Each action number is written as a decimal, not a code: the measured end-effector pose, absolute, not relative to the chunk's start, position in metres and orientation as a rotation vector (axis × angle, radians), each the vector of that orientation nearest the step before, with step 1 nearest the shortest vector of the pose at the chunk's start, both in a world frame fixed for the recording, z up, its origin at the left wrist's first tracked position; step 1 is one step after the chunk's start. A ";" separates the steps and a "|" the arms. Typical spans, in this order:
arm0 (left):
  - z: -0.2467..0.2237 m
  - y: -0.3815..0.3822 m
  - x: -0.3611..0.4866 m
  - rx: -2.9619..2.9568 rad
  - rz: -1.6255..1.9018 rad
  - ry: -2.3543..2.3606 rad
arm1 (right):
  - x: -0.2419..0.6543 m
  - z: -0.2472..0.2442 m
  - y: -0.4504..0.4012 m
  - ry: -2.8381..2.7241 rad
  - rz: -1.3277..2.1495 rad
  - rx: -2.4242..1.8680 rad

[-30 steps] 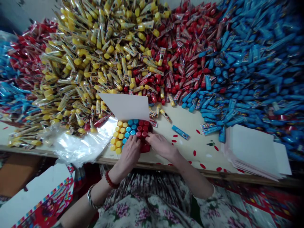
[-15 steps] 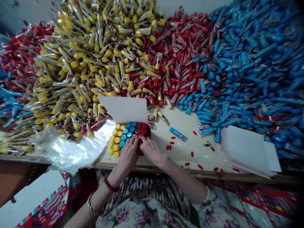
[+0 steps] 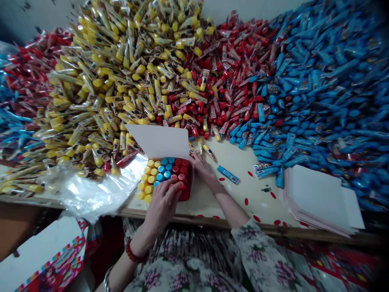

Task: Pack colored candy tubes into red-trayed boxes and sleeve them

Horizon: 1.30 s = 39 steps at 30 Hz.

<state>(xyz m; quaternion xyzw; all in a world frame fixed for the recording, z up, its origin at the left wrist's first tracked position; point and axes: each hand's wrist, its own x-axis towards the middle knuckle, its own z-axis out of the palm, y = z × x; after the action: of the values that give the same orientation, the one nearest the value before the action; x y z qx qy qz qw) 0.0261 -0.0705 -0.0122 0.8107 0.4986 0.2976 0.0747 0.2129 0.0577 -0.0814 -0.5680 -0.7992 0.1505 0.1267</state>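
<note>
Filling the box (image 3: 189,184), you curl your left hand (image 3: 161,201) over red caps (image 3: 182,177), right hand (image 3: 202,166) by loose tubes (image 3: 210,153), grips unclear, a pinch likely needed next.

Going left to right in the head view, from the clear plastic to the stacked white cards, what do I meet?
Clear plastic, yellow caps, blue caps, red caps, right hand, single blue packet, stack of white cards.

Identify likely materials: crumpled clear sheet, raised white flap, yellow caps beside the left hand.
Crumpled sheet: likely thin plastic film, glossy; bright highlights along creases.
White flap: probably paperboard, matte; flat, no glare.
Yellow caps: likely plastic, smooth; even colour, soft shine, though wrapping could cause it.
</note>
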 end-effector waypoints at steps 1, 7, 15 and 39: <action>-0.011 -0.074 0.028 2.434 0.913 1.466 | 0.212 -0.084 0.058 -2.333 0.437 -1.651; -0.017 -0.109 0.048 2.198 0.774 1.199 | 0.254 -0.087 -0.016 -2.331 0.325 -1.915; -0.060 -0.063 0.131 2.098 0.476 1.468 | 0.290 -0.066 -0.035 -2.092 0.345 -1.998; 0.001 -0.111 0.017 1.864 1.148 1.541 | 0.301 -0.031 -0.086 -1.597 1.268 -1.190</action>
<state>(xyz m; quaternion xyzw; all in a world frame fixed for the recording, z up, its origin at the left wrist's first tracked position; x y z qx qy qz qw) 0.0168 -0.1108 0.0007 0.6775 0.5601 0.4174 0.2301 0.3011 -0.0858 -0.0314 -0.4661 -0.6255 0.4968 0.3803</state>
